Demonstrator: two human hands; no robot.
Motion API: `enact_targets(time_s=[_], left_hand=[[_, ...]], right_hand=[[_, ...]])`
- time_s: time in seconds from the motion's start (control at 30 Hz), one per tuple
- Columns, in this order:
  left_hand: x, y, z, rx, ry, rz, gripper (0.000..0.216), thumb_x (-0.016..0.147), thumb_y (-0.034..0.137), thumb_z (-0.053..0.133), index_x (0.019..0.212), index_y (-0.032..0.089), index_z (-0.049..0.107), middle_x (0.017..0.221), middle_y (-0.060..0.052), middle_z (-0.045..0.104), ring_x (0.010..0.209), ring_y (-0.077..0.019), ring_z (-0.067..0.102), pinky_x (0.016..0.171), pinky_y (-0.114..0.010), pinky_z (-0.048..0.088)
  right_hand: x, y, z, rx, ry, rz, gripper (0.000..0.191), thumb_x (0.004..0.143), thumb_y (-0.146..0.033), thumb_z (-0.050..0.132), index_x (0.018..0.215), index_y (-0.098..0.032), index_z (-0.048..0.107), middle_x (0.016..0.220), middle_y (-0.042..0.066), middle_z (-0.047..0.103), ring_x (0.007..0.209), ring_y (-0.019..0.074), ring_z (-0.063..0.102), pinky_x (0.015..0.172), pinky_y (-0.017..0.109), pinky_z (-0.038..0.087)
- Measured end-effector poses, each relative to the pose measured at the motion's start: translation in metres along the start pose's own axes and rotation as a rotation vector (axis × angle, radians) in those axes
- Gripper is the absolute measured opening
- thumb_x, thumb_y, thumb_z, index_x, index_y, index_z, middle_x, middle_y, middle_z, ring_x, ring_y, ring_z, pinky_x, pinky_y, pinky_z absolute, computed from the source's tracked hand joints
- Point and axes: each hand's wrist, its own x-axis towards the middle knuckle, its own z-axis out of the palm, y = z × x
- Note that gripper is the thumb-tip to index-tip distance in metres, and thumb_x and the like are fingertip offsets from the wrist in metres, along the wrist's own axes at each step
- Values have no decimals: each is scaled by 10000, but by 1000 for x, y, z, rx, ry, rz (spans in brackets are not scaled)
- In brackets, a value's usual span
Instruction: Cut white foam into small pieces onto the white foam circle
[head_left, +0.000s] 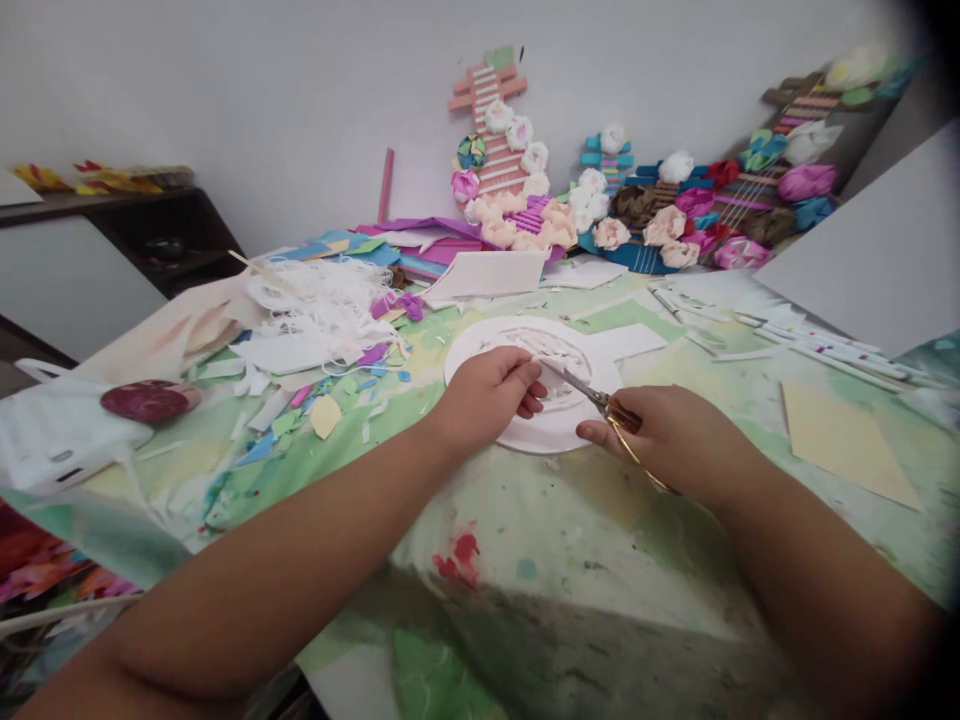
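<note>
The left hand (491, 392), fingers curled together on what I cannot tell, is over the white disc (526, 432), beside the tips of the scissors (587, 388), slanting leftward and away from the right hand (679, 438) gripping their handles

We saw the scene in soft, muted indoor light, its source out of view. The plain pale grey wall (300, 120) looked flat, while the round white disc (540, 437) was bright, its rim nearly without detail. A thin gleam ran along the gold-handled metal scissors (606, 402). The front drop of the pale green, paint-stained table cover (525, 520) fell into shadow. We found black vignetting in the right corners, wide-angle stretching of both bare forearms (300, 545), and smeary softness over the red-and-pink heap (45, 570) at lower left.
</note>
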Motion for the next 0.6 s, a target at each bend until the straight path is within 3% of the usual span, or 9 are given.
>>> enact_targets(time_s=[0.27, 0.6], left_hand=[[-2, 5, -2, 66, -42, -6, 204, 734, 272, 387, 631, 136, 499, 609, -3, 569, 486, -57, 511, 509, -197, 412], [-10, 6, -1, 246, -161, 110, 231, 748, 269, 351, 611, 157, 499, 533, 28, 536, 498, -54, 508, 500, -172, 392]], right_hand=[[0, -4, 2, 34, -22, -50, 433, 690, -562, 296, 533, -186, 443, 522, 12, 488, 460, 107, 384, 425, 218, 196], [-3, -12, 10, 22, 80, -22, 405, 689, -548, 318, 624, -171, 450, 592, 34, 476, 527, 133, 416, 449, 228, 228]])
